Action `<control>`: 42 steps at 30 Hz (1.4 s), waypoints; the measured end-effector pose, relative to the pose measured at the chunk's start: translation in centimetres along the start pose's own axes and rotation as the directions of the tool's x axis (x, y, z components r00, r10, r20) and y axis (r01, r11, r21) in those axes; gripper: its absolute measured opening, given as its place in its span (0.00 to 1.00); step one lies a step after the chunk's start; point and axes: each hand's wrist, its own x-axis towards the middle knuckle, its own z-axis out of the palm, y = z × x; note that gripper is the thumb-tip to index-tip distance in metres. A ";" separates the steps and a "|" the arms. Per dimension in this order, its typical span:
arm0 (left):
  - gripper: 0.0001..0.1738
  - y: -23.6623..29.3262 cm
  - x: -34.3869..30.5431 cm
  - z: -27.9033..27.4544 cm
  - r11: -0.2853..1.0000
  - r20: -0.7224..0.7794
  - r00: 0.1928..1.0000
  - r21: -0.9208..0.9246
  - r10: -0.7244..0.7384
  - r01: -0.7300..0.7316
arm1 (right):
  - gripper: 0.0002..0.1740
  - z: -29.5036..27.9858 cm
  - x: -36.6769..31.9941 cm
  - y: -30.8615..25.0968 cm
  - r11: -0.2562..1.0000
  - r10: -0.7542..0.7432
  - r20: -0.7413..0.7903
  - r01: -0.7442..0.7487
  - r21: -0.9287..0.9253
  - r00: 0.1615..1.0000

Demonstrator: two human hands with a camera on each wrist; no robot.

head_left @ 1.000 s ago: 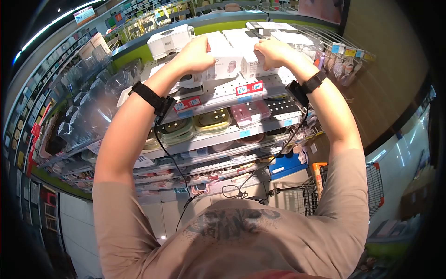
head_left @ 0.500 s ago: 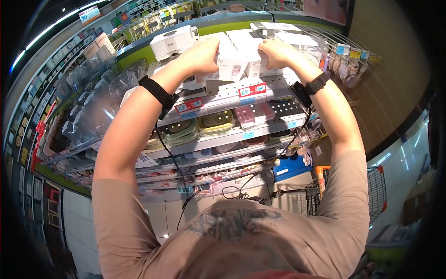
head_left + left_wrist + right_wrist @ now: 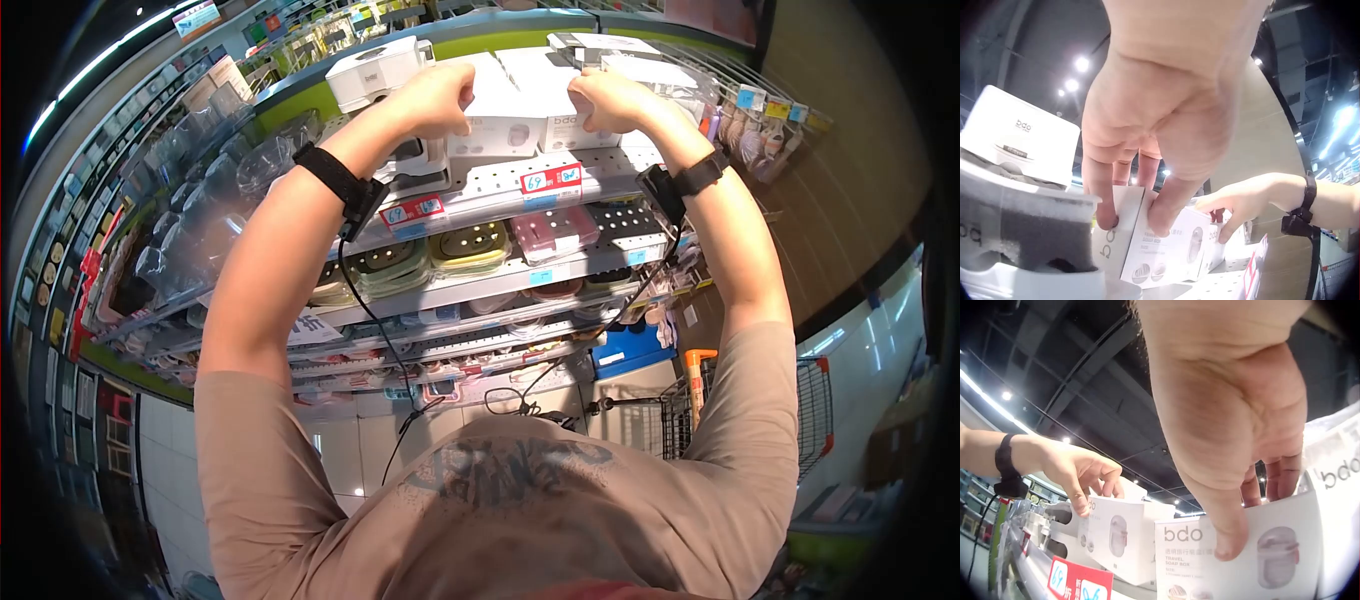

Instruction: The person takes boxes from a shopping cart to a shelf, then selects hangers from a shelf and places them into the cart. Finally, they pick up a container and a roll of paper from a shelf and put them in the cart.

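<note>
Two white cartons stand side by side on the top shelf. My left hand (image 3: 435,100) grips the left carton (image 3: 500,140) at its left end, thumb on the printed front and fingers on the side in the left wrist view. The right carton (image 3: 1185,565), marked "bdo" and "travel soap box", is held by my right hand (image 3: 610,100). That thumb presses its front, and the fingers reach behind the top edge. In the head view the cartons' fronts are nearly in line, with a narrow gap between them.
White bdo containers (image 3: 378,72) are stacked left of the cartons. Red price tags (image 3: 550,180) line the shelf edge. Lidded food boxes (image 3: 468,245) fill the shelf below. Hooks with hanging goods (image 3: 770,140) jut out at right, and a shopping cart (image 3: 812,405) stands by my right side.
The left carton has turned to face the shelf edge more squarely, and more of its front shows. Both hands keep their hold on the cartons. The head view has shifted slightly.
</note>
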 end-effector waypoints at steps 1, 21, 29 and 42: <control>0.26 0.6 -0.1 0.1 0.999 0.052 0.998 0.028 -0.021 0.019 | 0.33 -0.2 0.1 0.0 1.000 0.005 0.024 -0.005 0.003 1.000; 0.38 1.9 0.5 4.4 0.924 0.102 0.987 0.374 -0.127 0.080 | 0.30 1.0 -0.2 -0.5 0.995 -0.071 -0.183 0.081 0.053 0.981; 0.34 2.3 0.7 5.1 0.919 0.064 0.984 0.373 -0.166 0.131 | 0.38 3.2 -0.2 -0.2 0.995 -0.095 -0.322 0.078 -0.066 0.942; 0.38 3.0 0.6 6.0 0.896 -0.004 0.968 0.376 -0.251 0.234 | 0.42 2.0 0.1 0.1 0.977 -0.173 -0.167 0.191 0.096 0.971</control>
